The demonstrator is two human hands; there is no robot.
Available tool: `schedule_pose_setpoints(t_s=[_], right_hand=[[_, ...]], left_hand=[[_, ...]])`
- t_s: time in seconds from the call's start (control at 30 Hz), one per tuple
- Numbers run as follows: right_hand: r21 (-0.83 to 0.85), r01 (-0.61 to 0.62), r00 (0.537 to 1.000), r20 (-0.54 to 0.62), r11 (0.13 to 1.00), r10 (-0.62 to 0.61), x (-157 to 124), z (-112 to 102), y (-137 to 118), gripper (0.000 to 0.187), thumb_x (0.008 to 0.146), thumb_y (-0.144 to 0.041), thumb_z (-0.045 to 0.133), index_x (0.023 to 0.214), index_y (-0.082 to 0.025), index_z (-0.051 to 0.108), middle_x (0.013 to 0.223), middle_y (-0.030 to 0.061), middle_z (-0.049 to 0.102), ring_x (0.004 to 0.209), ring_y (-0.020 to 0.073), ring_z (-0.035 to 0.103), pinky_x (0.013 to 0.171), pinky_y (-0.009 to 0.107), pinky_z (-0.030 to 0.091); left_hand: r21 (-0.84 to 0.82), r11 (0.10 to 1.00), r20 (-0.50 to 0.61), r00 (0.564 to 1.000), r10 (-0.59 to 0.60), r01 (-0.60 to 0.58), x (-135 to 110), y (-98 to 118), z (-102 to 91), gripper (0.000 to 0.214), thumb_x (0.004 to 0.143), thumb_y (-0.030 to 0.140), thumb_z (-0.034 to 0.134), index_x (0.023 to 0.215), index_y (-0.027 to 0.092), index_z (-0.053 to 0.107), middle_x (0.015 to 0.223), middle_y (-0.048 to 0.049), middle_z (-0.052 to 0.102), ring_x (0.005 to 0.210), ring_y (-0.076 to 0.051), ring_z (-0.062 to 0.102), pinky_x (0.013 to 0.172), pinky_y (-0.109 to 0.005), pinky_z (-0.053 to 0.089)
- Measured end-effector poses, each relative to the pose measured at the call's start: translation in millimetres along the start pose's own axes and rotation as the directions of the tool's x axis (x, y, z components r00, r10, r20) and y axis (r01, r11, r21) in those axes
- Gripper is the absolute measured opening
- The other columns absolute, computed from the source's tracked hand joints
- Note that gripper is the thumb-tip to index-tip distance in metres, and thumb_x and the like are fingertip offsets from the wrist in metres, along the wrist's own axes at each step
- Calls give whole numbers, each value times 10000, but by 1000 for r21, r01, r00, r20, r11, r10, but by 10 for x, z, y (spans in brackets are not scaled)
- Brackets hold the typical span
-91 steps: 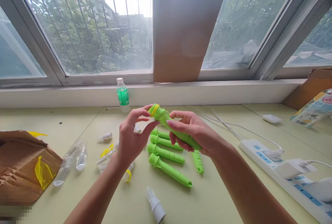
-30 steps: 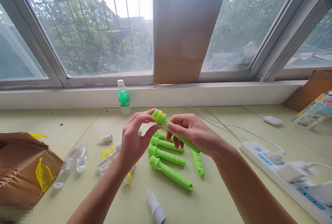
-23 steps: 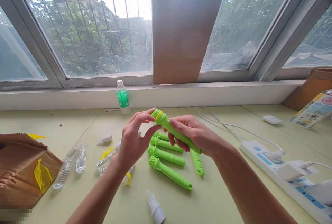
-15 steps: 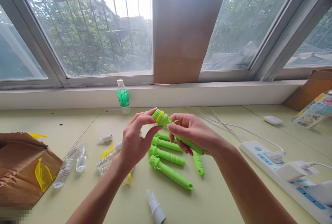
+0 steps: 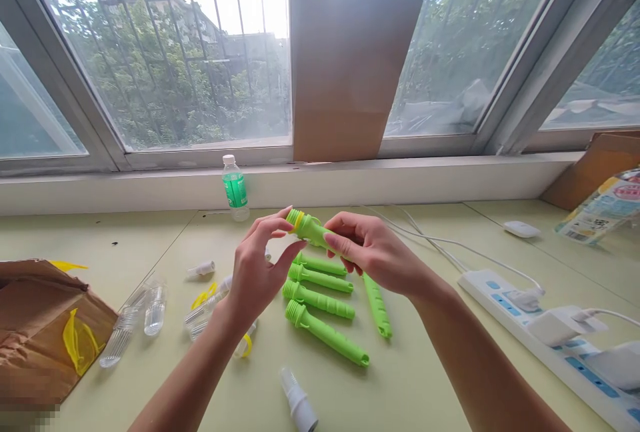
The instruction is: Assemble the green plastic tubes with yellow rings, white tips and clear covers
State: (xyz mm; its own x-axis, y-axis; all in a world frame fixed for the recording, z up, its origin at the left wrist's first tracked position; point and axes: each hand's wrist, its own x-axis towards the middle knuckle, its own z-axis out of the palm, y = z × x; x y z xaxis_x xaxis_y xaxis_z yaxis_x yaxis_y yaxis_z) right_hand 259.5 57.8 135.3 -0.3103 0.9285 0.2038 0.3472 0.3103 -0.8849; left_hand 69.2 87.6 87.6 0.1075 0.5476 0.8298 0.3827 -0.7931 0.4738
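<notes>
- Handle (image 5: pixel 320 235) in green plastic, raised at center frame, now vanishes behind the right hand (image 5: pixel 383 252); half a second earlier its lower end jutted out below the palm. Just beneath, a loose green piece (image 5: pixel 379 312) shows more of its length.
- Across the pale green table (image 5: pixel 380 399), from left: a brown cardboard box (image 5: pixel 45 325) with yellow pieces (image 5: pixel 77 345), clear ribbed tubes (image 5: pixel 155 310), a green-labeled bottle (image 5: pixel 235 189) at the back, four green handles (image 5: pixel 319 301) lying in a row at lower center, and a white power strip (image 5: pixel 483 283) at right.
- Barred windows fill the upper frame, a cardboard sheet (image 5: pixel 353 72) covering part of the glass.
- Left hand (image 5: pixel 255 262), half open, its fingertips at the yellow ring (image 5: pixel 299 221) around the handle's threaded end; whether the thumb presses too cannot be told.
- Right hand, closed around the handle's body, thumb on top, forearm reaching in from lower right.
</notes>
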Motion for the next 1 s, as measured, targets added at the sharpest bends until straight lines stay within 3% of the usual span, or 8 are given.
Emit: schedule_pose_setpoints(t_s=[0.23, 0.33, 0.47, 0.63, 1.0], right_hand=[[197, -75, 994, 87, 977, 59, 2, -2, 23, 263, 907, -438, 505, 928, -182, 559, 641, -22, 539, 423, 68, 439, 358, 188, 336], [206, -109, 990, 110, 973, 87, -5, -7, 19, 249, 852, -412, 607, 973, -214, 514, 625, -49, 536, 392, 54, 412, 330, 163, 299], [210, -109, 988, 129, 972, 83, -10, -20, 11, 303, 755, -342, 730, 893, -221, 489, 674, -62, 538, 385, 41, 434, 321, 151, 299], [215, -71, 992, 120, 974, 45, -6, -27, 20, 248, 790, -361, 691, 869, -210, 512, 691, -50, 538, 423, 72, 507, 344, 181, 377], [205, -35, 992, 124, 978, 9, 21, -27, 43, 250, 854, -401, 620, 934, -167, 583, 796, 39, 658, 560, 98, 543, 515, 233, 420]], left_hand=[[-53, 999, -1, 1000, -10, 10, 0, 15, -19, 217, 766, 168, 696, 933, 201, 561, 1154, -73, 660, 944, -181, 676, 788, -336, 598], [-74, 997, -3, 1000, 9, -9, -2, 19, -22, 229, 755, 162, 706, 929, 199, 562, 1160, -80, 657, 984, -186, 662, 807, -341, 593], [-92, 995, -2, 999, 40, -41, 7, 27, -29, 306, 706, 166, 753, 939, 196, 557, 1158, -91, 656, 1044, -205, 639, 825, -348, 587], [-77, 994, -12, 997, 73, -74, 15, 24, -25, 261, 741, 101, 702, 935, 194, 553, 1151, -95, 659, 1057, -205, 633, 815, -353, 587], [-19, 991, -69, 989, 134, -136, -10, 4, 9, 203, 770, 89, 667, 913, 198, 571, 1131, -81, 667, 1038, -202, 627, 864, -401, 538]])
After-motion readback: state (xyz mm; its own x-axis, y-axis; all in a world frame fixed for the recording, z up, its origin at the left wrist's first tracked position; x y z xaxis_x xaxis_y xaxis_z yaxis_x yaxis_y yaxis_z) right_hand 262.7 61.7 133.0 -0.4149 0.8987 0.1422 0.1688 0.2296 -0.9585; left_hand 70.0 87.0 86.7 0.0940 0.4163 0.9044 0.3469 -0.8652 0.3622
